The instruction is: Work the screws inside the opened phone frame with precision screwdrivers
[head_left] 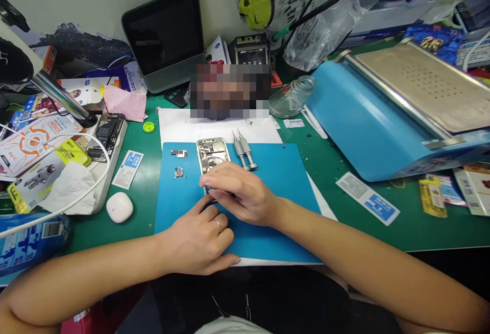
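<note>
An opened smartphone (213, 151) with its inner parts bare lies on the blue mat (283, 211). My right hand (245, 191) covers its lower end, thumb and fingers drawn together there; whatever is between them is hidden. My left hand (204, 234), wearing a ring, rests palm down on the mat. Its index finger reaches the phone's bottom edge, while the other fingers are loosely bent and apart. Left of the phone lie a small metal-shielded part (178, 153) and a small circuit piece (178, 172) with tiny bits beside it. Two grey screwdrivers (243, 151) lie to its right.
A large blue machine (367, 119) stands on the right, near a glass jar (293, 96). At the back is a dark-screened display (164, 38). Boxes, a white cable (103, 150) and a white rounded case (119, 207) crowd the left. A blurred patch hides something behind the mat.
</note>
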`<state>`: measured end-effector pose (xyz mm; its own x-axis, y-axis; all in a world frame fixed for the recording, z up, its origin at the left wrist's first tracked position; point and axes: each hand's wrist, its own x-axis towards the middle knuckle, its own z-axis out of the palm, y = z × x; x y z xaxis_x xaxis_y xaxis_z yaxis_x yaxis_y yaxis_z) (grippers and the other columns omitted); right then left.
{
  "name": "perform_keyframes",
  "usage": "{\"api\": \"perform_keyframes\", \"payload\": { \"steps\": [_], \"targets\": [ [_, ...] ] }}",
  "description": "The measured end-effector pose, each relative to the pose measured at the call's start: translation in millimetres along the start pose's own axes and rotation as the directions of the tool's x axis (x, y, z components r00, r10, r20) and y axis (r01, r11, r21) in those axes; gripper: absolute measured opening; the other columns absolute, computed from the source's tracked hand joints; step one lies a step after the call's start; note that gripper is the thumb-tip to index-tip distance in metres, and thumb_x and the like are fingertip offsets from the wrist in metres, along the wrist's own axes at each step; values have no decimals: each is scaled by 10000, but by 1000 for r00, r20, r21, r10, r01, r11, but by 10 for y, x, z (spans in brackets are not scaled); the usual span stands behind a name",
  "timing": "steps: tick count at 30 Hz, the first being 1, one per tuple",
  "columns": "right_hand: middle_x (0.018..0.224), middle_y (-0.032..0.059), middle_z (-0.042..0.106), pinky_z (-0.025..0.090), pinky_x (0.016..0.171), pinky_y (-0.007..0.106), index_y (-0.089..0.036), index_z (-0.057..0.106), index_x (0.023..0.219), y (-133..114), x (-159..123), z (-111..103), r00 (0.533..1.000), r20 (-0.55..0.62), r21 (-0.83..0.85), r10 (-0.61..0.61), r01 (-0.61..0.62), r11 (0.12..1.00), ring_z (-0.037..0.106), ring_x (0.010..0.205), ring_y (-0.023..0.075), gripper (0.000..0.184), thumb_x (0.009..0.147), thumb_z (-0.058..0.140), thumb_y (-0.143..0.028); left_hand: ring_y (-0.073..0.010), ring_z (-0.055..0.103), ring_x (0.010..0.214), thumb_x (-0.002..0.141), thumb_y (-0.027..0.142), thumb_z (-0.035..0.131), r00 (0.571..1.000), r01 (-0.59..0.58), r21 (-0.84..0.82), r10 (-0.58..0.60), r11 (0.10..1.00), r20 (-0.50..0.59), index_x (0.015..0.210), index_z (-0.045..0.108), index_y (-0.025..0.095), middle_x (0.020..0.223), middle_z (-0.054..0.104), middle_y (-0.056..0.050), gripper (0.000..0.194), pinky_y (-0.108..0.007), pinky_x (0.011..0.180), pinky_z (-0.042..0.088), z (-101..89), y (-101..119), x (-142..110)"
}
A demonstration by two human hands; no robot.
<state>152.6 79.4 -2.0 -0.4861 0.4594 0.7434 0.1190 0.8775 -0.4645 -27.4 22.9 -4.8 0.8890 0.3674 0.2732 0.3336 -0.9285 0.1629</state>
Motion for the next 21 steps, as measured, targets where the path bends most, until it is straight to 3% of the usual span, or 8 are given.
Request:
{"api": "perform_keyframes", "payload": {
  "steps": [14, 21],
  "targets": [
    [1016, 51, 733, 571, 771, 332, -221, 476, 1370, -6, 15, 8, 1000, -8, -27, 9, -9, 1000, 663, 848, 155, 457, 954, 530, -42, -223, 513, 743, 960, 482, 543, 1000, 1, 14, -1, 1000, 2, 742, 598, 164, 727, 560, -53, 389, -459, 971, 459, -1, 2, 8],
    [969, 48, 705, 599, 771, 350, -248, 419, 1436, 74, -75, -27, 987, -157, -14, 40, -43, 999, 683, 861, 178, 532, 946, 550, -86, -211, 513, 754, 960, 504, 548, 1000, -5, 6, 5, 1000, 18, 770, 587, 171, 755, 556, -43, 386, -492, 1074, 402, 2, -10, -1]
  ]
}}
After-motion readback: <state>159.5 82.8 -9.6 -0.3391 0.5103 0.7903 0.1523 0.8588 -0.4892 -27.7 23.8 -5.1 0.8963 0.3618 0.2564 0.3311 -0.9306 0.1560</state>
